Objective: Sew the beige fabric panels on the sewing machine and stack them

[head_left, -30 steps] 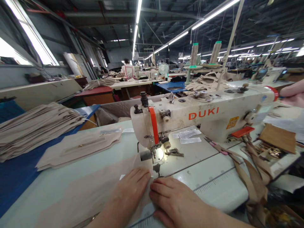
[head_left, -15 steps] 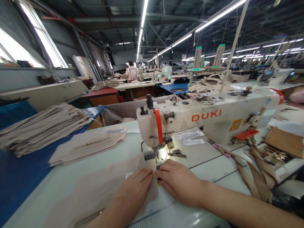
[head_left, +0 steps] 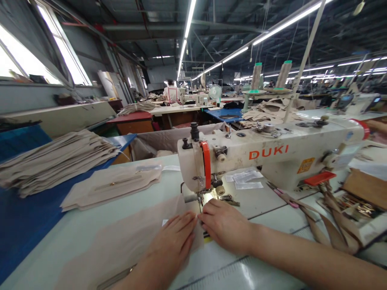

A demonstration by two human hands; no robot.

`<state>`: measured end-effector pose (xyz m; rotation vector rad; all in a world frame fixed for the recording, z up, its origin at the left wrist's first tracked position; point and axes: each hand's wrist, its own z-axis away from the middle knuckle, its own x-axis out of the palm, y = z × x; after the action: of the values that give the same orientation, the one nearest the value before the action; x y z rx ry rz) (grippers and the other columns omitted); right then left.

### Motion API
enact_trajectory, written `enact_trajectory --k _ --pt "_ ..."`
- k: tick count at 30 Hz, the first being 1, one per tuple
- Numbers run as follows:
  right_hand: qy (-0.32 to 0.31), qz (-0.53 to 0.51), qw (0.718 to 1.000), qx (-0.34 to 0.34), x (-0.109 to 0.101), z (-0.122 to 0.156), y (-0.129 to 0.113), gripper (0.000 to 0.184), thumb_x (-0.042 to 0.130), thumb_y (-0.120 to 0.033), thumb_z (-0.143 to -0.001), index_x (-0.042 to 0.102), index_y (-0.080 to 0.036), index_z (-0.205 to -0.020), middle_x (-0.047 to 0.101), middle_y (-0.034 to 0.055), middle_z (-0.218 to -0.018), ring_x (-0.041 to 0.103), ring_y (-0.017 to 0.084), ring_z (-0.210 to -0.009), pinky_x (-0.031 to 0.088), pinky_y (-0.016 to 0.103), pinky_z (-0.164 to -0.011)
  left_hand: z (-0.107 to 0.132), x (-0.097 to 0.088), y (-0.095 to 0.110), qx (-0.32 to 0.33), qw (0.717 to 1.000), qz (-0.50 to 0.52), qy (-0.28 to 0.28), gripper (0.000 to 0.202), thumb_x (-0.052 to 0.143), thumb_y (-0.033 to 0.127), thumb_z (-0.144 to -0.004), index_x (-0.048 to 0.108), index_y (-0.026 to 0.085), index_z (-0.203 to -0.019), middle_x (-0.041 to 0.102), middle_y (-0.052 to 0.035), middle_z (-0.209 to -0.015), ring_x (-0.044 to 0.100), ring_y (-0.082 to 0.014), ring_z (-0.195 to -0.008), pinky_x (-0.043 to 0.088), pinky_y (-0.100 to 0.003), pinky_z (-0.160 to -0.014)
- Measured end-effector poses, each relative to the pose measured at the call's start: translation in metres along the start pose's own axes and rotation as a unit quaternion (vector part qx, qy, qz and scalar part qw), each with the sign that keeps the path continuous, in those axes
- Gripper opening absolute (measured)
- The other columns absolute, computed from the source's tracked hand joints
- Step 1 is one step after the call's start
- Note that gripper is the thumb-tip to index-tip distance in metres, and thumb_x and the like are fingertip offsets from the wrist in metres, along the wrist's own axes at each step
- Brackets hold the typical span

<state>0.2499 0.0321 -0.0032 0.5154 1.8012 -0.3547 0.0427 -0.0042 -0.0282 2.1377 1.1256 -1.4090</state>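
My left hand [head_left: 177, 237] lies on a thin beige fabric piece [head_left: 121, 231], its fingers stretched towards the needle area of the sewing machine [head_left: 229, 151]. My right hand [head_left: 225, 225] is closed at the right edge of this fabric, fingertips pinched together just in front of the lit needle plate [head_left: 208, 196]. The fingertips of both hands nearly meet there. A small white label [head_left: 165, 222] shows beside my left fingers. Under my left forearm a zipper [head_left: 116, 278] is partly visible. A dark and yellow strip [head_left: 207, 238] peeks out below my right fingers.
More beige pieces with a zipper [head_left: 111, 183] lie left of the machine; a tall fabric stack [head_left: 57, 161] rests on the blue table [head_left: 36, 225]. White labels [head_left: 246, 178], pink-handled scissors [head_left: 282, 195], brown straps [head_left: 329, 225] and a parts box [head_left: 365, 185] lie right.
My right hand has moved slightly up towards the needle and covers more of the plate. My left fingers look flatter. More of the yellow strip shows. The view has shifted slightly.
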Motion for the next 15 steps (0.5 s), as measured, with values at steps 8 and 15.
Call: enact_trajectory --k 8,15 --pt "0.023 0.003 0.999 0.032 0.002 -0.003 0.011 0.016 0.048 -0.017 -0.094 0.064 -0.015 -0.091 0.062 0.0085 -0.092 0.053 0.021 -0.09 0.042 0.032 -0.084 -0.019 0.013 -0.006 -0.019 0.999 0.035 -0.012 0.035 0.042 0.019 -0.091 0.064 0.015 -0.119 0.069 -0.0101 -0.118 0.065 -0.0212 -0.107 0.054 -0.037 -0.094" --pt "0.015 0.001 0.998 0.054 0.001 -0.002 0.013 0.019 0.046 -0.015 -0.094 0.064 -0.014 -0.09 0.061 0.0089 -0.09 0.053 0.019 -0.084 0.041 0.031 -0.081 -0.028 0.012 -0.009 -0.034 0.997 0.069 -0.023 0.036 0.041 0.019 -0.092 0.063 0.017 -0.12 0.069 -0.0088 -0.119 0.064 -0.0198 -0.11 0.052 -0.036 -0.097"
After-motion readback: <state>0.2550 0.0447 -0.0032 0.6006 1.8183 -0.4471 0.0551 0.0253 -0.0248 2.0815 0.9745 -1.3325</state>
